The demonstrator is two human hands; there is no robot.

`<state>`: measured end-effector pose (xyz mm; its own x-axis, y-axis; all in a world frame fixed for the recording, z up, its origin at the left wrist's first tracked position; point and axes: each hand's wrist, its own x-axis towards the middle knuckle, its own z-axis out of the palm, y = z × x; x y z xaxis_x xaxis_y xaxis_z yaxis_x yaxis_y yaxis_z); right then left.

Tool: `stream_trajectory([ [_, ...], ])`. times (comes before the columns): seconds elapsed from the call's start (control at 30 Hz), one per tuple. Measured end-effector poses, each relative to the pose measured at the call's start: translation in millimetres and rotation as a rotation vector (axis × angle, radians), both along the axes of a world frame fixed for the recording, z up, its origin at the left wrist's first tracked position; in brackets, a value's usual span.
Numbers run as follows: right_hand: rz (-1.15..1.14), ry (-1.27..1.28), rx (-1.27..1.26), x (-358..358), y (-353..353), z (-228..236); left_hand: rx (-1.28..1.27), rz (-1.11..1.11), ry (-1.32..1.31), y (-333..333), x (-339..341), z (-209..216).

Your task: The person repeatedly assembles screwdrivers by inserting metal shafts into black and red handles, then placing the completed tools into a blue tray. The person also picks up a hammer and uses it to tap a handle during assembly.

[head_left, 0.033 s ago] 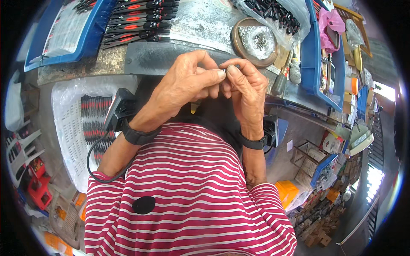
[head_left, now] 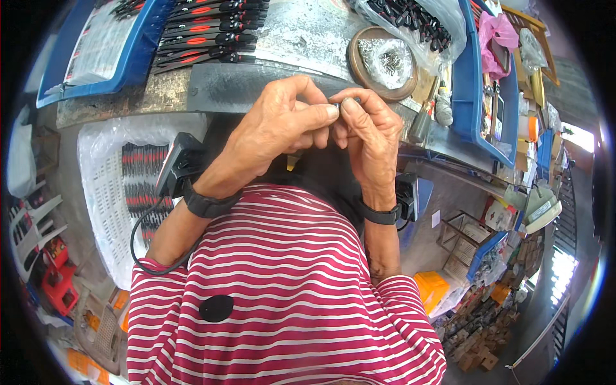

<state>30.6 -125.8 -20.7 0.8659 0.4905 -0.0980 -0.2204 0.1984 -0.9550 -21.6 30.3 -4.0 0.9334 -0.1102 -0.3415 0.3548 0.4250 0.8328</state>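
Note:
My left hand (head_left: 282,122) and my right hand (head_left: 372,131) meet at the front edge of the workbench (head_left: 301,45). Between their pinched thumbs and forefingers sits a small dark piece (head_left: 335,104) with a shiny spot; the fingers hide most of it, so its kind cannot be told. Just beyond my right hand stands a round brown-rimmed dish (head_left: 353,58), with small metal pins (head_left: 393,63) on clear plastic inside. Black-and-red handled tools (head_left: 208,29) lie stacked in a row on the bench beyond my left hand.
Blue trays (head_left: 128,70) flank the bench left and right. A clear bag of black parts (head_left: 410,22) lies at the back right. Below the bench, left, a plastic-lined white crate (head_left: 99,173) holds more black-and-red tools. A screwdriver-like tool (head_left: 420,122) lies near the right edge.

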Motion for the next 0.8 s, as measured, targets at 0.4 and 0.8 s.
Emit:
stream_trajectory([
  [0.4, 0.042, 0.054, 0.048, -0.3, -2.8, 2.9, -0.154, -0.069, 0.107, 0.3, -4.6, -0.6],
  [0.8, -0.082, -0.143, -0.129, -9.0, 2.5, 1.2, -0.169, -0.04, 0.132, 0.1, -6.2, -1.9],
])
